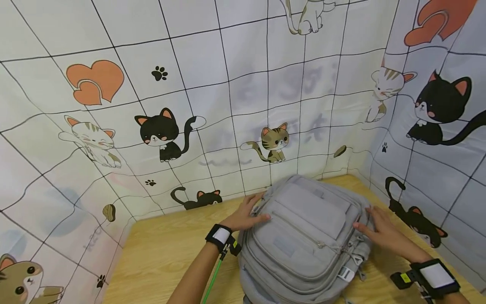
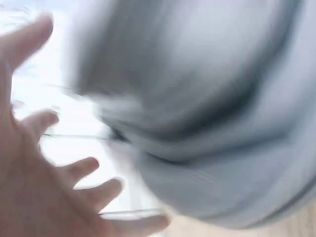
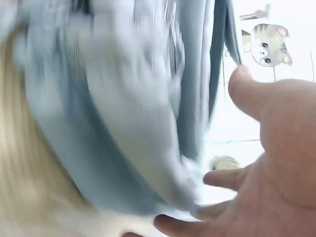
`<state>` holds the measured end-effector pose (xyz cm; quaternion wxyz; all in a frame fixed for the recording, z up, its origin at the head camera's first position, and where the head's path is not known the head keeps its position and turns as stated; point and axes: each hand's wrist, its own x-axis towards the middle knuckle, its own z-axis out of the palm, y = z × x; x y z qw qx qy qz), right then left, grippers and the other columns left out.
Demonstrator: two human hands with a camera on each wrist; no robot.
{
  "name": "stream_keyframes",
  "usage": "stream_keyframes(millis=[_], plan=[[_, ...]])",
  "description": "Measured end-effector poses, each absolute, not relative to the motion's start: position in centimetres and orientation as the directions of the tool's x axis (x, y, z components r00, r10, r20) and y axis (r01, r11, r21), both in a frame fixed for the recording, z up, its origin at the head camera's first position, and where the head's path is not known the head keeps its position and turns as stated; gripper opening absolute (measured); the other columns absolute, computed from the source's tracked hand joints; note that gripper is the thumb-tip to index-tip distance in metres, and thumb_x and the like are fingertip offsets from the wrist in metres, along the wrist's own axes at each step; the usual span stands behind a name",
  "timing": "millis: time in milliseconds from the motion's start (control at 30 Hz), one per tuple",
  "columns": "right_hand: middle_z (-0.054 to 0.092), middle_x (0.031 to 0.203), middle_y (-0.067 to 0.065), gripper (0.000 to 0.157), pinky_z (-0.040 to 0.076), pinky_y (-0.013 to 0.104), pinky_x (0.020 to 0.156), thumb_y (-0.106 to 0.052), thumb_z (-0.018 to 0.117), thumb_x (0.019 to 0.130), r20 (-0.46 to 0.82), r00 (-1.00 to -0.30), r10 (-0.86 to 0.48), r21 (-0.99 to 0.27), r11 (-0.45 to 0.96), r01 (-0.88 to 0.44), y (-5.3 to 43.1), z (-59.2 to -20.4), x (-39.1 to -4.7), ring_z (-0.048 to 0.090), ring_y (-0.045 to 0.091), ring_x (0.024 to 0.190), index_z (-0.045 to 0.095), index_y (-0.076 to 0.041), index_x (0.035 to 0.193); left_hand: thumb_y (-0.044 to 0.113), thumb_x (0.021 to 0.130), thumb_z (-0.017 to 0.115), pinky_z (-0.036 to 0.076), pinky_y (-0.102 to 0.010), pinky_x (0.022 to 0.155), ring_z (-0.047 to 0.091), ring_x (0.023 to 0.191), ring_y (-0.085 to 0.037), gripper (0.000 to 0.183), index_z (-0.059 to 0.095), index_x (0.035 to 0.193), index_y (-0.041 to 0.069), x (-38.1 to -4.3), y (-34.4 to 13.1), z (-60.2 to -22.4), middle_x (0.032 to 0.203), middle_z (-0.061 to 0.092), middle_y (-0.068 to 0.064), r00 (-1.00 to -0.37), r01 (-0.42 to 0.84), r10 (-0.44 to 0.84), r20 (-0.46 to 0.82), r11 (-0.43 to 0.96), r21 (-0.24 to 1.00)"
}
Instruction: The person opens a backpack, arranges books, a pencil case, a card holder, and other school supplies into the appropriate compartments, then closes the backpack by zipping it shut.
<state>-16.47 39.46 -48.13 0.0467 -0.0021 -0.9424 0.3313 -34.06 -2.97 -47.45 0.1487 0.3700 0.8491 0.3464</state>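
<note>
A grey backpack (image 1: 303, 228) lies at an angle on the wooden table, its front pocket and zippers facing up. On its left side is my left hand (image 1: 247, 213), thumb over the bag's edge and the other fingers along its flank. The left wrist view shows that hand (image 2: 54, 182) with spread fingers beside the blurred grey fabric (image 2: 207, 123). At the opposite side is my right hand (image 1: 381, 228), thumb toward the front pocket. In the right wrist view its fingers (image 3: 222, 177) are extended next to the bag's side.
The wooden table (image 1: 163, 249) meets a wall covering (image 1: 212, 97) printed with cats, hearts and a grid behind and at the right. A small white tag (image 1: 346, 274) and straps hang on the bag's right side. A green cord (image 1: 212, 280) runs from the left wrist band.
</note>
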Motion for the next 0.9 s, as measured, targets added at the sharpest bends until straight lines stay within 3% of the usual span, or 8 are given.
stream_keyframes(millis=[67, 167, 433, 767, 900], plan=[[-0.015, 0.160, 0.053, 0.097, 0.015, 0.091, 0.104, -0.044, 0.061, 0.107, 0.004, -1.000, -0.003, -0.695, 0.719, -0.004, 39.1, -48.9, -16.7, -0.005, 0.078, 0.146, 0.011, 0.021, 0.159, 0.076, 0.099, 0.051, 0.035, -0.069, 0.119, 0.019, 0.162, -0.045, 0.097, 0.010, 0.173, 0.030, -34.9, -3.2, -48.4, 0.178, 0.006, -0.018, -0.666, 0.454, 0.737, -0.113, 0.521, 0.723], [-0.030, 0.159, 0.049, 0.098, 0.015, 0.093, 0.102, -0.041, 0.064, 0.106, -0.063, -0.996, -0.064, -0.744, 0.668, 0.004, 38.6, -49.3, -16.9, -0.013, 0.078, 0.144, 0.007, 0.012, 0.165, 0.080, 0.097, 0.049, 0.032, -0.069, 0.121, 0.015, 0.163, -0.047, 0.100, 0.007, 0.173, 0.031, -35.1, -3.4, -49.8, 0.180, 0.002, -0.016, -0.634, 0.380, 0.749, -0.191, 0.517, 0.767], [-0.032, 0.161, 0.044, 0.096, 0.021, 0.093, 0.100, -0.047, 0.064, 0.103, -0.107, -0.987, -0.117, -0.732, 0.681, -0.002, 37.4, -48.0, -18.3, -0.008, 0.079, 0.145, 0.015, 0.004, 0.168, 0.076, 0.098, 0.054, 0.034, -0.068, 0.120, 0.025, 0.159, -0.045, 0.095, 0.011, 0.172, 0.035, -32.5, -5.1, -50.6, 0.176, 0.012, -0.014, -0.653, 0.337, 0.740, -0.164, 0.478, 0.811], [-0.026, 0.167, 0.040, 0.093, 0.021, 0.091, 0.105, -0.042, 0.069, 0.100, -0.107, -0.941, -0.322, -0.745, 0.652, -0.139, 33.5, -47.3, -23.5, -0.008, 0.072, 0.151, 0.023, 0.003, 0.167, 0.070, 0.096, 0.063, 0.038, -0.067, 0.117, 0.031, 0.152, -0.048, 0.102, 0.012, 0.173, 0.027, -26.0, -11.0, -51.2, 0.166, 0.019, -0.021, -0.754, 0.282, 0.641, -0.145, 0.515, 0.809], [-0.027, 0.169, 0.035, 0.093, 0.014, 0.089, 0.111, -0.041, 0.069, 0.101, -0.144, -0.905, -0.399, -0.766, 0.624, -0.153, 31.6, -47.3, -26.6, -0.013, 0.067, 0.154, 0.021, 0.002, 0.168, 0.066, 0.097, 0.065, 0.039, -0.067, 0.115, 0.032, 0.150, -0.049, 0.101, 0.015, 0.172, 0.021, -23.7, -12.7, -51.2, 0.163, 0.018, -0.023, -0.805, 0.222, 0.576, -0.141, 0.514, 0.829]])
